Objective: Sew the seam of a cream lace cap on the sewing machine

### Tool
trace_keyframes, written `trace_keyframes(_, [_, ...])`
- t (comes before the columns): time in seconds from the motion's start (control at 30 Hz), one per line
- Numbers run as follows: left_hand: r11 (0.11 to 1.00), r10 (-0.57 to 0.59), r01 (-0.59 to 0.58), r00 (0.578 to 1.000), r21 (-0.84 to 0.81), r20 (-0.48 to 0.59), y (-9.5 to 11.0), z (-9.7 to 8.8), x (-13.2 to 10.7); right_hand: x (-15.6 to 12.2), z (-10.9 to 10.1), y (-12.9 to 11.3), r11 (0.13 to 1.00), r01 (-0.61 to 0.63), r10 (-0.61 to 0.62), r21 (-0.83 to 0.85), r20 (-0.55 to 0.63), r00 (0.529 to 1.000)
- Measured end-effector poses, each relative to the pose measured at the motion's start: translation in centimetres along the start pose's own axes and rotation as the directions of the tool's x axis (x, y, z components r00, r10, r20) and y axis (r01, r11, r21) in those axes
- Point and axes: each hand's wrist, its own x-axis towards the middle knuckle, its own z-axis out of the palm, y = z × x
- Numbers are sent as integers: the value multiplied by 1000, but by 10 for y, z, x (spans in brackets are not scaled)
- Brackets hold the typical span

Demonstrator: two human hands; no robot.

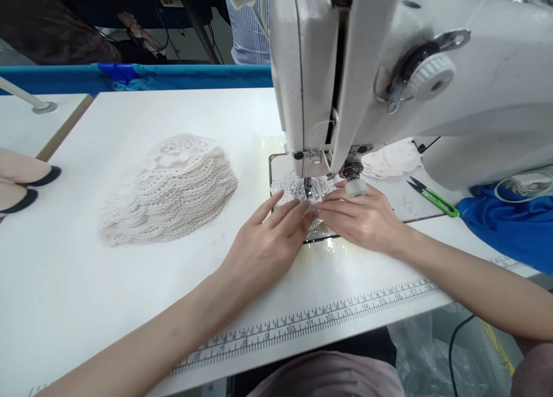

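Lace stack (173, 192) on the desk (108, 310); left hand (265, 244), fingers spread, upon a lace piece (290, 186) — beneath the sewing machine's (305, 74) needle — with right hand (367, 218), fingers together (whether pinching cannot be told), at its right; green snips (436, 199).

A lace stack (177, 192) lies left of centre on the sewing table (56, 293). The sewing machine (309, 68) fills the upper right, a lace piece (292, 187) beneath; at right, thread snips (435, 198) touch cloth (510, 227).
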Motion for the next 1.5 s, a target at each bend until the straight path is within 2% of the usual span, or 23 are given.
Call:
trace_keyframes(0.17, [999, 23, -23, 1000, 36, 2, 6, -1, -5, -3, 1, -1, 998, -14, 11, 58, 39, 999])
trace_keyframes(0.27, [996, 35, -34, 999, 82, -2, 6, -1, -5, -2, 1, 0, 1000, -3, 3, 10, 12, 1000])
trace_keyframes(0.4, [999, 25, -25, 1000, 43, 5, 5, -2, -3, -1, 0, 0, 1000, 5, -4, 6, -20, 1000])
trace_keyframes(0.57, [1000, -4, 3, 1000, 25, 20, 0, 1, -1, -1, 5, 3, 996, -52, 49, 74, 33, 998])
trace_keyframes(0.8, [999, -39, 39, 999, 28, 6, -8, 8, 4, 1, 11, 7, 991, -118, 114, 59, 68, 991])
trace_keyframes(0.97, [988, -133, 128, 990, -85, -44, -13, 11, 10, 3, 12, 5, 960, -246, 234, 133, 100, 967])
trace_keyframes(1.07, [961, -217, 208, 975, -180, -35, -17, 13, 15, 4, 15, 6, 931, -313, 291, 189, 133, 947])
trace_keyframes(1.2, [845, -389, 373, 921, -384, 38, -20, 13, 20, 7, 17, 7, 857, -434, 399, 278, 176, 900])
trace_keyframes(1.3, [761, -451, 440, 887, -476, 99, -20, 11, 24, 9, 16, 7, 808, -491, 444, 325, 210, 871])
trace_keyframes(1.4, [766, -438, 424, 894, -483, 89, -21, 12, 25, 7, 16, 7, 822, -463, 424, 330, 187, 886])
trace_keyframes(1.5, [847, -372, 349, 928, -402, 23, -20, 13, 21, 3, 18, 7, 881, -368, 349, 297, 116, 930])
